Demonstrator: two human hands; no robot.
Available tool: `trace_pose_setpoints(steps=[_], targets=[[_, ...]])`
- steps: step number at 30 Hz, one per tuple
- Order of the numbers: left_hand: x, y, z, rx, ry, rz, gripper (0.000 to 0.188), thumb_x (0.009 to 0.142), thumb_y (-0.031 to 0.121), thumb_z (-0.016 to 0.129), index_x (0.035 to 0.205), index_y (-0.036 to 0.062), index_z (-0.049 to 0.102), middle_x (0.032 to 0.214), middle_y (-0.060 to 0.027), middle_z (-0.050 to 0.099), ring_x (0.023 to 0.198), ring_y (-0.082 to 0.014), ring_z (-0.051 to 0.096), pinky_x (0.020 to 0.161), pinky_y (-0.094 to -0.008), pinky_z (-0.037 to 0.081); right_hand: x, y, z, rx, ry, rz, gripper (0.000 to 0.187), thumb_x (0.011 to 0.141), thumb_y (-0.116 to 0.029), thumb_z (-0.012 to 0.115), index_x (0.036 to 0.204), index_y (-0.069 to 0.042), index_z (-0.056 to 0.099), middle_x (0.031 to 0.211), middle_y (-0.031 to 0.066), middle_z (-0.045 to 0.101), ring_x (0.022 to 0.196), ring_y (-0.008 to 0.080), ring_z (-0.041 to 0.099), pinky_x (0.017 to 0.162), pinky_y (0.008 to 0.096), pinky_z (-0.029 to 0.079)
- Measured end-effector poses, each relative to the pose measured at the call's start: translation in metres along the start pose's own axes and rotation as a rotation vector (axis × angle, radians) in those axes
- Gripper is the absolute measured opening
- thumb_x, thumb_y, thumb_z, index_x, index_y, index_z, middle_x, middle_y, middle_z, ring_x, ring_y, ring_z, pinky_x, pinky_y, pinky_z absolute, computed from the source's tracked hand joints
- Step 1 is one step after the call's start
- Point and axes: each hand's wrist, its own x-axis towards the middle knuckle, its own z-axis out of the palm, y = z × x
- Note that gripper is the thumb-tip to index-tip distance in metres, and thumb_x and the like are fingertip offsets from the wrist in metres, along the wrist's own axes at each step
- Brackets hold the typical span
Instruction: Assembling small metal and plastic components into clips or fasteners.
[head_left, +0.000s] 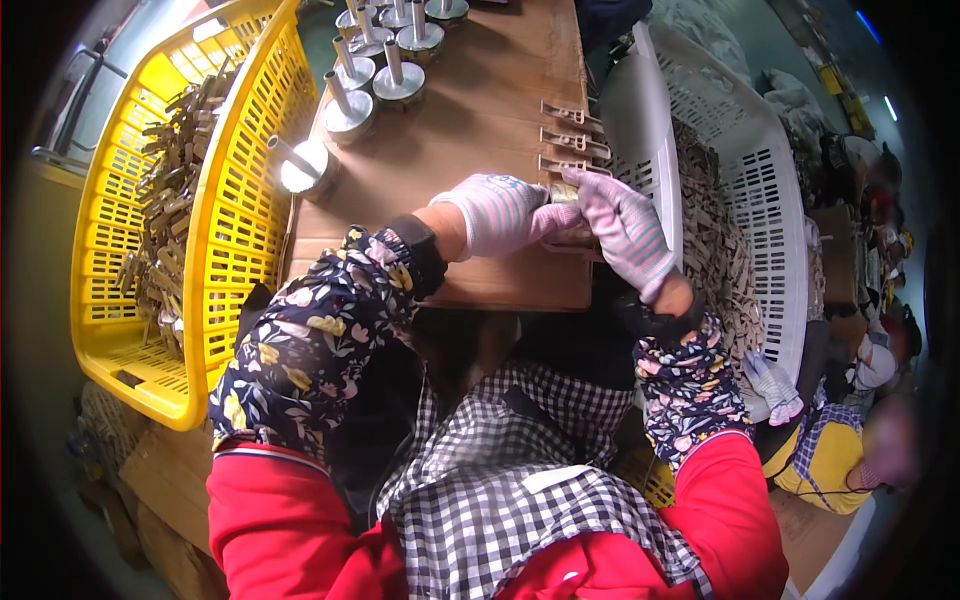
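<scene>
My left hand [495, 215] and my right hand [625, 228], both in striped knit gloves, meet over the right edge of the cardboard-covered table [470, 130]. Their fingers are closed around a small pale, greenish piece [563, 192] whose kind I cannot make out, being mostly covered by the gloves. Just beyond the fingertips, several slim beige clip-like parts [572, 140] lie in a row along that edge. Part of another one shows under my hands.
Several round metal discs with upright posts [398, 80] stand at the table's far left. To the left, a yellow basket [245, 180] holds many brownish metal parts. A white basket [760, 180] on the right holds many beige parts. Another person's gloved hand [772, 388] shows beyond it.
</scene>
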Motion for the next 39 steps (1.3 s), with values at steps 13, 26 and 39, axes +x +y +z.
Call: trace_pose_setpoints(steps=[13, 26, 39], targets=[[0.009, 0.007, -0.004, 0.247, 0.297, -0.035, 0.04, 0.088, 0.047, 0.039, 0.096, 0.0158, 0.061, 0.087, -0.0151, 0.063, 0.085, -0.0311, 0.061, 0.074, -0.0396, 0.047, 0.044, -0.027, -0.023, -0.81, -0.366, -0.052, 0.065, 0.054, -0.033, 0.075, 0.111, -0.007, 0.054, 0.106, 0.0119, 0.058, 0.103, 0.0283, 0.052, 0.089, 0.0398, 0.036], [0.06, -0.033, -0.039, -0.032, -0.061, -0.197, 0.038, 0.092, 0.041, 0.028, 0.106, 0.0157, 0.053, 0.085, -0.018, 0.062, 0.083, -0.0362, 0.059, 0.075, -0.0414, 0.044, 0.081, -0.033, -0.02, -0.885, -0.412, 0.006, 0.052, 0.054, -0.037, 0.077, 0.098, -0.011, 0.061, 0.096, 0.0122, 0.062, 0.099, 0.0295, 0.055, 0.086, 0.0399, 0.038], [0.061, -0.029, -0.053, 0.081, 0.081, -0.093, 0.059, 0.091, 0.051, 0.025, 0.094, 0.0062, 0.063, 0.086, -0.0204, 0.063, 0.083, -0.0378, 0.059, 0.077, -0.0409, 0.044, 0.134, -0.022, -0.034, -0.676, -0.713, 0.325, 0.058, 0.05, -0.045, 0.073, 0.095, -0.008, 0.065, 0.086, 0.0162, 0.065, 0.084, 0.0306, 0.062, 0.078, 0.0378, 0.047]])
